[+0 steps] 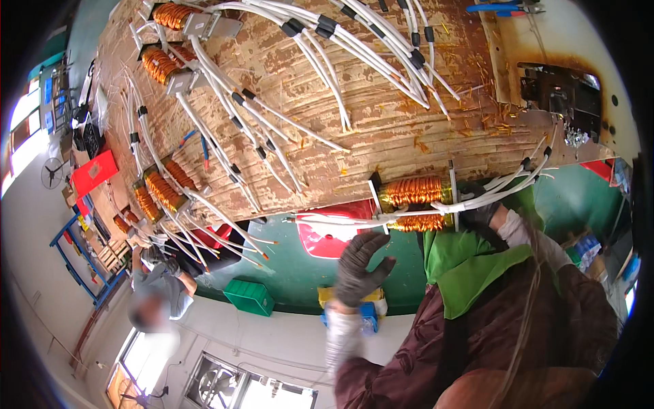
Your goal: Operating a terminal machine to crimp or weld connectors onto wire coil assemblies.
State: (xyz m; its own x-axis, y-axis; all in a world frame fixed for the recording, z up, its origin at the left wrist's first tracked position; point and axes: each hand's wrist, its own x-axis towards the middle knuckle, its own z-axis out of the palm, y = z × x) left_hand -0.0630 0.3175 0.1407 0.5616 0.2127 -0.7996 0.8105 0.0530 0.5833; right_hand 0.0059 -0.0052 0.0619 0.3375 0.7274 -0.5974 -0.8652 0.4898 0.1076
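A copper-wound coil assembly (417, 194) lies at the near edge of the wooden bench, with two windings between metal end brackets. White sleeved leads (501, 194) run from it to the right, and another bundle (334, 219) reaches left past the edge. My right hand (480, 213), in a dark glove, grips the assembly's right end; its fingers are partly hidden behind the leads and bracket. Just below the left end, my left hand (364, 269), also gloved, is open and empty, thumb apart from the fingers.
More copper coils (162, 65) with long white leads stand on the worn bench (381, 150). Blue-handled pliers (501, 8) lie at the far right, near a dark metal fixture (562, 92). A red stool (334, 235) is below the edge. Another person (160, 286) works at left.
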